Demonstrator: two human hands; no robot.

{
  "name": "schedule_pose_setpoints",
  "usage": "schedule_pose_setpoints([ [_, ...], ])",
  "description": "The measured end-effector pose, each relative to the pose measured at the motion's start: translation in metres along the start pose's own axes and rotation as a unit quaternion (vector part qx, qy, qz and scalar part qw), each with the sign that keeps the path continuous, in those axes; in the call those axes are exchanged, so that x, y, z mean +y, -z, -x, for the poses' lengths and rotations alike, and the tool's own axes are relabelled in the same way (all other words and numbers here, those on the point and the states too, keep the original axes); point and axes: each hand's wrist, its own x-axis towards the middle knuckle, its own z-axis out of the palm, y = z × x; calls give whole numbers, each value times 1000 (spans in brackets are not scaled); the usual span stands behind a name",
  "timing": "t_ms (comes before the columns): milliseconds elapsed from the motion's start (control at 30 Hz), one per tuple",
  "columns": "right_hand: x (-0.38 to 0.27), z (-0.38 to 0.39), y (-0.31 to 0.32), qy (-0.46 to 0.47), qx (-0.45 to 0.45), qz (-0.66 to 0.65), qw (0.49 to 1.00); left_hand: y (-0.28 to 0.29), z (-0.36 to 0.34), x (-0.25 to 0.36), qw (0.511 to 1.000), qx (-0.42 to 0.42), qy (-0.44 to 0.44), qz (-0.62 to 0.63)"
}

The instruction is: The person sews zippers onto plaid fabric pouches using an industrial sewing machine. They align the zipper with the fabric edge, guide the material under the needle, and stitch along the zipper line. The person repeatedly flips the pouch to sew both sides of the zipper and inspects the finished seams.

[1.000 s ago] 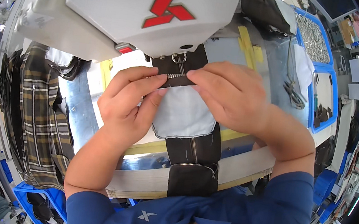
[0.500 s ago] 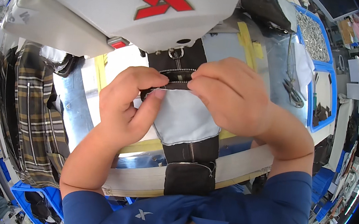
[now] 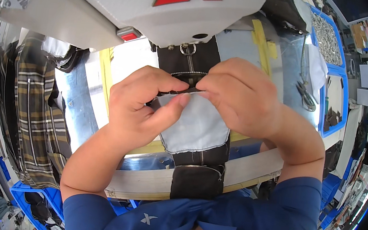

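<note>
A long black fabric strip (image 3: 201,159) with metal zippers runs from under the white machine head toward my body. On its middle part lies a pale grey-blue pocket lining (image 3: 196,128). My left hand (image 3: 141,104) pinches the lining's upper edge at the zipper opening, thumb below and index finger above. Close beside it, my right hand (image 3: 246,97) grips the same edge between thumb and fingers. Above the fingertips the open zipper shows a dark gap. A metal D-ring (image 3: 187,49) sits on the strip farther up. My fingers hide part of the pinched edge.
The white sewing machine head (image 3: 160,9) with a red button looms at the upper left. Plaid garments (image 3: 37,119) hang at the left. Small scissors (image 3: 306,96) lie to the right, beside blue trays (image 3: 331,129), one filled with metal hardware (image 3: 328,38). Yellow tape (image 3: 261,48) marks the table.
My left hand has moved right, and the fingertips of both hands are now closer together along the pocket edge. The whole view has shifted slightly.
</note>
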Motion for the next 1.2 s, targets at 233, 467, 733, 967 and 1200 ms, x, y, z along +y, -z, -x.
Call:
schedule_pose_setpoints([
  [233,-3,-2,4,-92,-38,-60,993,-5,0,4,993,26,-68,-88],
  [467,-2,-3,-1,-112,-13,-118,987,-7,0,5,991,29,-87,-94],
  [733,0,-1,-1,-100,-19,-99,990,-7,0,6,994,18,-71,-84],
  [967,3,0,-6,-29,11,-25,999,-7,0,6,995,11,-67,-73],
  [1200,2,1,-2,-31,3,-30,999,-6,-2,5,996,-10,-65,-60],
])
